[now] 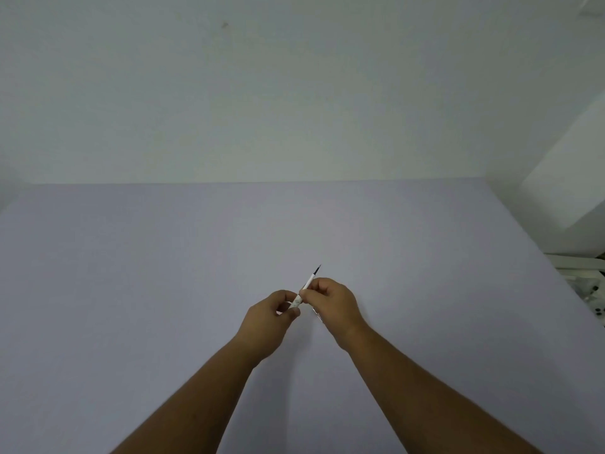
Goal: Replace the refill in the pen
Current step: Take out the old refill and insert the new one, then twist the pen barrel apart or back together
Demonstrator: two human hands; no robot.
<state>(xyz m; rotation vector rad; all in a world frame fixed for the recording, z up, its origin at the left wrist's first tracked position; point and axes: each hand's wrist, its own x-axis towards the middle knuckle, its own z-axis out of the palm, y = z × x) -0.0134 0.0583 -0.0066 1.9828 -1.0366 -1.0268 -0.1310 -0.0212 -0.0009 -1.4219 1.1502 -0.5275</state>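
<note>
The pen [306, 287] is held in the air above the middle of the pale lilac counter [131, 273], a little toward the person's side of it, and both hands meet on it. It is a slim white pen, tilted so that its dark pointed tip aims up and away from the person, toward the far edge of the counter and the plain white wall [262, 93] behind it. The left hand [266, 322] has its grip closed on the lower end of the pen, thumb and fingertips pinched around a short white section with a faint pattern. The right hand [332, 304] has its grip closed on the pen just above that, fingers curled over the barrel, so that the 2 hands touch or nearly touch at the pen. Only the upper stretch of the pen, white and then dark at the tip, shows past the right hand. Just below the right hand, on the side nearer the person, a thin pale sliver shows against the counter; it is too small to tell what it is. Both bare forearms run from the pen down to the bottom edge of the view. To the right of the pen, beyond the counter's edge, stands a white box-like block [569, 178].
</note>
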